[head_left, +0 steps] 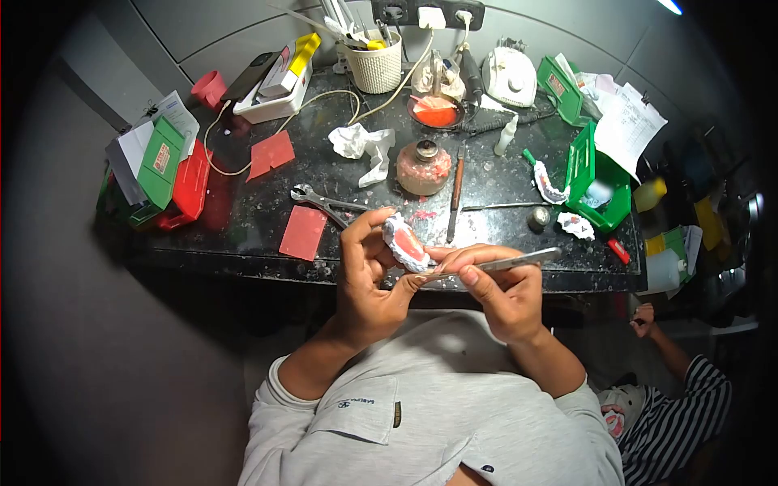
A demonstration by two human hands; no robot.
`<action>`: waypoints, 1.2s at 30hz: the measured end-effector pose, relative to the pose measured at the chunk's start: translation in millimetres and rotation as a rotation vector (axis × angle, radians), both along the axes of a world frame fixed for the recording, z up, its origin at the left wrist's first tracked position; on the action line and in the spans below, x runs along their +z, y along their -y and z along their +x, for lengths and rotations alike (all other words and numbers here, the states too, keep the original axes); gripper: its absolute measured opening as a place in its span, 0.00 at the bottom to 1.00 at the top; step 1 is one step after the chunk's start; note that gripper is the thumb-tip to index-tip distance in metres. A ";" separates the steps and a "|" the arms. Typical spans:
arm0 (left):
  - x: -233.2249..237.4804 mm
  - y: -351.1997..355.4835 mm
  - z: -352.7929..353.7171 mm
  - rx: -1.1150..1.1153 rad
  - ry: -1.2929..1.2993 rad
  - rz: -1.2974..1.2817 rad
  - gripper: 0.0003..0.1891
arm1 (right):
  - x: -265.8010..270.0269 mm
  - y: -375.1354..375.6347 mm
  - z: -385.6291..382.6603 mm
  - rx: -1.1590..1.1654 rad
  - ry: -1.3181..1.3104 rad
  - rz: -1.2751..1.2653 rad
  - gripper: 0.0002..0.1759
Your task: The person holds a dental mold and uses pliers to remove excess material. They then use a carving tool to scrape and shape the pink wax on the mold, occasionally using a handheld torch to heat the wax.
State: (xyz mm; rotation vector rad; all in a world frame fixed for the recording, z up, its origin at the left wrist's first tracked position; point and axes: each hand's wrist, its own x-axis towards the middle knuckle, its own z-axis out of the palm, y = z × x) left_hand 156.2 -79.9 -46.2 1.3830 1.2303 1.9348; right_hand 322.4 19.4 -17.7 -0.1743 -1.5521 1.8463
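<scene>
My left hand [369, 275] is closed round a white plaster dental cast [395, 229] with pink wax on it, held just over the table's front edge. Pinched in my right hand [506, 296] is a flat-handled metal knife [527, 259], its narrow end reaching the cast's lower edge beside my left thumb. The fingers partly hide the tip. Beyond my hands lie a wooden-handled wax knife [459, 182] and a glass spirit burner [423, 172] with a metal cap. Pliers [336, 215] and a pink wax sheet [304, 232] lie left of my hands.
Another wax sheet [270, 154], crumpled tissue [377, 154] and a bowl of orange-pink material [435, 117] are farther back. A green box [604, 206] and more casts [576, 227] stand right. Red and green boxes [190, 186] sit left. Another person's striped sleeve [705, 389] is lower right.
</scene>
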 end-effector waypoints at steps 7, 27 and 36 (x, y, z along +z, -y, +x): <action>-4.3 -0.7 -0.7 0.078 -0.012 0.028 0.42 | 1.0 -4.6 -0.5 -0.128 -0.056 -0.027 0.08; 5.8 2.8 -17.2 -0.449 0.246 -0.098 0.46 | 9.4 -0.5 7.8 -0.072 -0.064 0.067 0.08; 5.3 4.8 -17.6 -0.381 0.151 -0.047 0.43 | 19.1 2.9 -0.3 -0.232 0.040 0.584 0.06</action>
